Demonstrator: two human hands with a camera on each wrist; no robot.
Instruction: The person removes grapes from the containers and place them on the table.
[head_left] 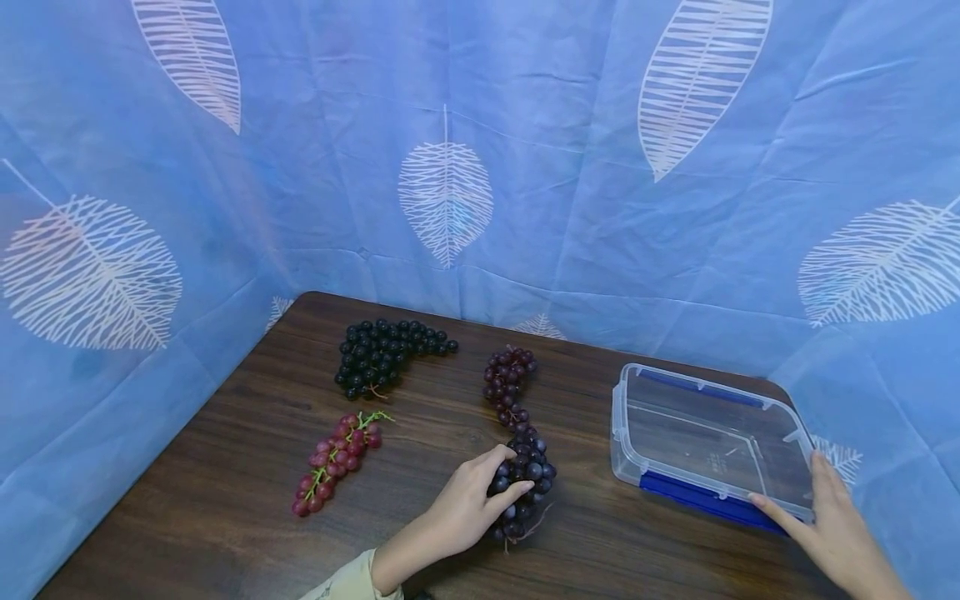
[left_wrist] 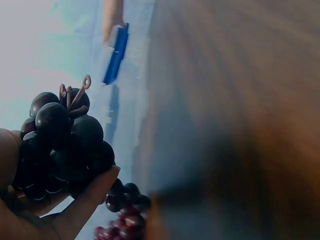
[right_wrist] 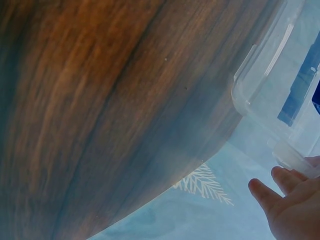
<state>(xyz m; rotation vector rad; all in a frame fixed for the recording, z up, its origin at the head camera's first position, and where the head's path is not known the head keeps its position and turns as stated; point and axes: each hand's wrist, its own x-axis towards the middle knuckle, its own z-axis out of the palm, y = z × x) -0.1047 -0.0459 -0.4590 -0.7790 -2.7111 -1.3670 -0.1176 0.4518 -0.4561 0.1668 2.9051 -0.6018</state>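
Observation:
My left hand (head_left: 474,502) grips a bunch of dark purple-black grapes (head_left: 534,467), thumb on the near side and fingers over the far side. In the left wrist view, these grapes (left_wrist: 60,145) sit between thumb and fingers with a brown stem sticking out. On the right, my right hand (head_left: 838,527) holds the corner of a clear plastic food container (head_left: 697,425) with blue side latches. Its thumb lies on the near rim and its fingers along the right side. The right wrist view shows this hand (right_wrist: 295,200) at the container's edge (right_wrist: 260,112).
A bunch of black grapes (head_left: 378,354) lies at the back left of the wooden table (head_left: 247,450). Red grapes (head_left: 337,458) with a green stem lie nearer. Small dark-red grapes (head_left: 508,379) lie just beyond my left hand. A blue leaf-patterned cloth (head_left: 540,208) hangs behind the table.

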